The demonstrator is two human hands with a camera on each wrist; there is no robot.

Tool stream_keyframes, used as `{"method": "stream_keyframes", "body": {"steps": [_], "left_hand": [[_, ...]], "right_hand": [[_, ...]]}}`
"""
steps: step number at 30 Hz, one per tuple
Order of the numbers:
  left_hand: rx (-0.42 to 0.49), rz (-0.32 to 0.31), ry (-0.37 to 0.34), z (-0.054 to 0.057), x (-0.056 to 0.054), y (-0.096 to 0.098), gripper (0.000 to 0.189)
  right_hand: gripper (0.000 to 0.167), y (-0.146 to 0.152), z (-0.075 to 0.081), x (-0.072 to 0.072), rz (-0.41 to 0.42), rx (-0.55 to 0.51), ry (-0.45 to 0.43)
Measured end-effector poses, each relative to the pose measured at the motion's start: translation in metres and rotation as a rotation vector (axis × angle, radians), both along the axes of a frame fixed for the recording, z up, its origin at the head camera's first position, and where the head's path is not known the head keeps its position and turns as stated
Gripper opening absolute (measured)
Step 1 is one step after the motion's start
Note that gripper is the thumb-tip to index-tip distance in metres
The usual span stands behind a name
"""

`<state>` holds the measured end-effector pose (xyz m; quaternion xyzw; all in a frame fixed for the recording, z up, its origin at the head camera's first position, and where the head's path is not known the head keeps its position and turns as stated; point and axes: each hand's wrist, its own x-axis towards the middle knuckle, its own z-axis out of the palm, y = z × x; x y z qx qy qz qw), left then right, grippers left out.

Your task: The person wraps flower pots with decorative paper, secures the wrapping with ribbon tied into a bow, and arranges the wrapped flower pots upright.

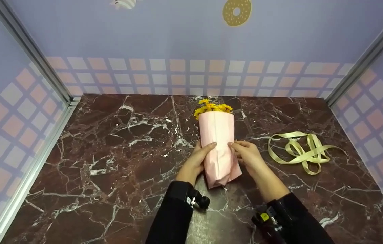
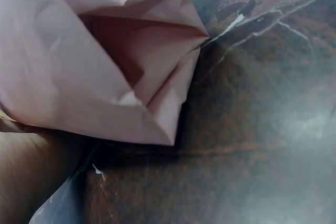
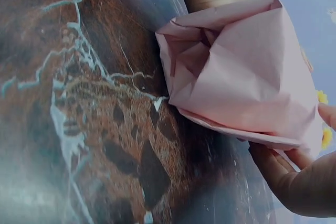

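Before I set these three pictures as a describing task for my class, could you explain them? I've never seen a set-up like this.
Of course. There is no machine here: the grip is a person's two bare hands. The wide picture comes from a camera worn on the head, looking forward and down. The two close-ups are taken from the wrists, one left, one right, and both show the folded, open lower end of the paper.

The left hand and right hand hold pink wrapping paper from either side, thumbs on its near face. Yellow flowers show at its far end. On the dark, marbled tabletop, to the right, lies a pale yellow ribbon in loose loops.
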<state>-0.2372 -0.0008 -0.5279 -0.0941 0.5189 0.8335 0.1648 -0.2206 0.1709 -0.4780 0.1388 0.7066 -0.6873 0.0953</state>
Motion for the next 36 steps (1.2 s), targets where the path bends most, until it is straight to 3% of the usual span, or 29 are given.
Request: {"method": "stream_keyframes", "body": {"steps": [11, 20, 26, 36], "left_hand": [[0.013, 0.003, 0.006, -0.003, -0.001, 0.000, 0.101], [0.016, 0.013, -0.007, -0.003, 0.000, -0.002, 0.098], [0.040, 0.013, 0.023, -0.005, 0.000, -0.001, 0.089], [0.041, 0.004, 0.009, -0.005, 0.000, -0.001, 0.085]], "right_hand": [[0.043, 0.021, -0.004, 0.002, 0.068, -0.057, 0.079], [0.040, 0.046, -0.011, 0.007, 0.130, 0.021, 0.083], [0.039, 0.066, -0.009, 0.010, 0.150, 0.155, 0.117], [0.036, 0.100, -0.003, -0.001, 0.212, 0.568, 0.263]]}}
